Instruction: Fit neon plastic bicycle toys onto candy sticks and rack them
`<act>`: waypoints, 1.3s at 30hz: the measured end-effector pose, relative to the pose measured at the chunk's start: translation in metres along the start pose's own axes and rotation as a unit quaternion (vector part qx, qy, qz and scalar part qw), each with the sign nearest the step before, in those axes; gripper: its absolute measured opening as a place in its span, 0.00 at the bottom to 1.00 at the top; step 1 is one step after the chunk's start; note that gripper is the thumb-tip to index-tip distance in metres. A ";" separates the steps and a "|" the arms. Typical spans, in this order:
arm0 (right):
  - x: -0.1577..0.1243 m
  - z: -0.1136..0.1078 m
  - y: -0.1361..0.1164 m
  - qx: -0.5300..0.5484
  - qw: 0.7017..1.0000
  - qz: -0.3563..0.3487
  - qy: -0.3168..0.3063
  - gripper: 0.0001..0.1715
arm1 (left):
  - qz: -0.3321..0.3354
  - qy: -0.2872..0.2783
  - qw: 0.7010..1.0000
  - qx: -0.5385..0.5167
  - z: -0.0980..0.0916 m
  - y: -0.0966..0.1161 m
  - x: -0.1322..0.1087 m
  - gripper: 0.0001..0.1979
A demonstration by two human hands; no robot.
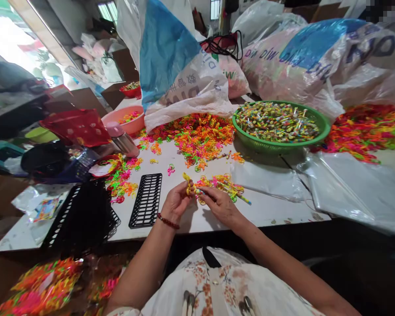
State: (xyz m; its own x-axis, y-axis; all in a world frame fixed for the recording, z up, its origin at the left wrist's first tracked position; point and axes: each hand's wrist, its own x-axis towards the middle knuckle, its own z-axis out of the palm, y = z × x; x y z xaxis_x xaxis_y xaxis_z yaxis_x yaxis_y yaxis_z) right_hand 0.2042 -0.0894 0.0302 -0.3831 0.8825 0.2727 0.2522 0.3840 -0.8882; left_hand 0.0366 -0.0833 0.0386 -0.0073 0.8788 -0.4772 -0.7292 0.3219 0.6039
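Over the white table's front part, my left hand (177, 199), with a red bead bracelet at the wrist, pinches a small yellow plastic piece (187, 177). Close beside it on the right, my right hand (220, 204) has its fingers closed on a thin patterned stick (200, 192), whose end meets the yellow piece. Behind my right hand lies a small pile of sticks with coloured pieces (227, 184). Left of my left hand is a black slotted rack (146, 199).
A green basket (283, 147) of wrapped sticks stands at the back right. Loose coloured pieces (200, 140) lie heaped mid-table. Clear plastic bags (270, 180) lie at right. A bottle (125, 142), more black racks (82, 215) and a pink bowl (136, 125) are at left.
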 end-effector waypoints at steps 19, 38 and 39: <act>-0.011 -0.009 0.015 0.069 0.995 0.075 0.022 0.13 | 0.140 0.011 0.962 0.234 0.014 -0.049 -0.016 0.17; -0.020 -0.005 0.006 -0.050 0.996 -0.073 0.019 0.11 | 0.222 0.083 0.898 0.370 0.007 -0.053 -0.007 0.08; -0.020 -0.005 0.007 -0.062 0.994 -0.083 0.022 0.11 | 0.226 0.082 0.892 0.382 0.007 -0.053 -0.006 0.07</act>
State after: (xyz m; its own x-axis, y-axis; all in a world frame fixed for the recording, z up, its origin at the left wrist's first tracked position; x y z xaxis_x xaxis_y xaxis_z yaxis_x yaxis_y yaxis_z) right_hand 0.2180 -0.1033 0.0199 -0.3895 0.8143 0.4303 0.2978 0.5534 -0.7778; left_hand 0.0804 -0.1034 0.0144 -0.3288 0.9362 -0.1240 0.0524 0.1492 0.9874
